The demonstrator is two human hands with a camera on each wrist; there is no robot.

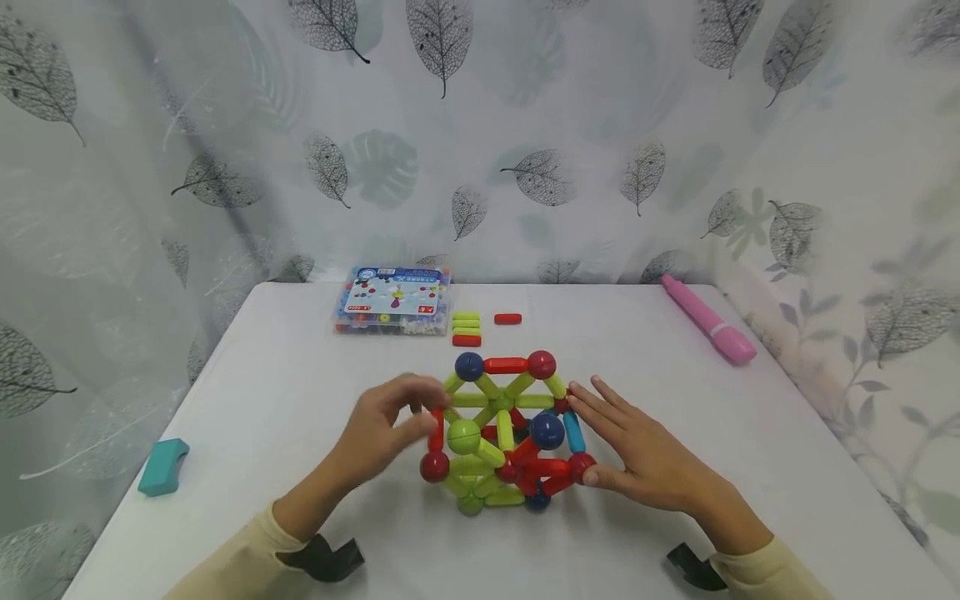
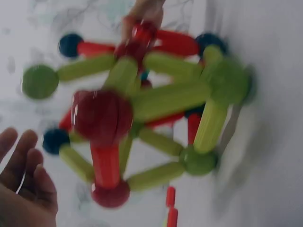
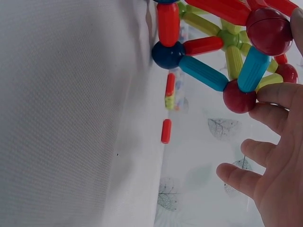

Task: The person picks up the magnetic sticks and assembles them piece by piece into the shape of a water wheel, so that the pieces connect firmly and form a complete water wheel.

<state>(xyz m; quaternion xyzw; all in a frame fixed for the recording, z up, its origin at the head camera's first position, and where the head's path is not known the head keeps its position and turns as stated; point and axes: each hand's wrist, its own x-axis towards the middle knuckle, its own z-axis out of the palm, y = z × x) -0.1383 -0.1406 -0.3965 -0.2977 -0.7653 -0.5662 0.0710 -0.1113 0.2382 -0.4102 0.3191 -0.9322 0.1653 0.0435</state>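
A ball-and-stick magnetic construction [image 1: 505, 429] stands on the table, built of red, lime, dark blue and light blue parts. On its left side is my left hand [image 1: 386, 425], fingers loosely bent beside a red rod [image 1: 437, 432]. The left wrist view shows that hand [image 2: 28, 184] apart from the construction, holding nothing. My right hand [image 1: 648, 458] lies along the other side with spread, fairly straight fingers. In the right wrist view, fingertips [image 3: 272, 97] touch a lower red ball [image 3: 239, 97], and the thumb is at another red ball [image 3: 270, 30].
Behind the construction lie several loose lime and red rods [image 1: 467, 328] and a clear parts box [image 1: 393, 325] with a blue label. A pink pen-shaped object [image 1: 708, 321] lies at the back right, a teal block [image 1: 161, 468] at the left edge. A leaf-patterned curtain [image 1: 585, 108] hangs behind.
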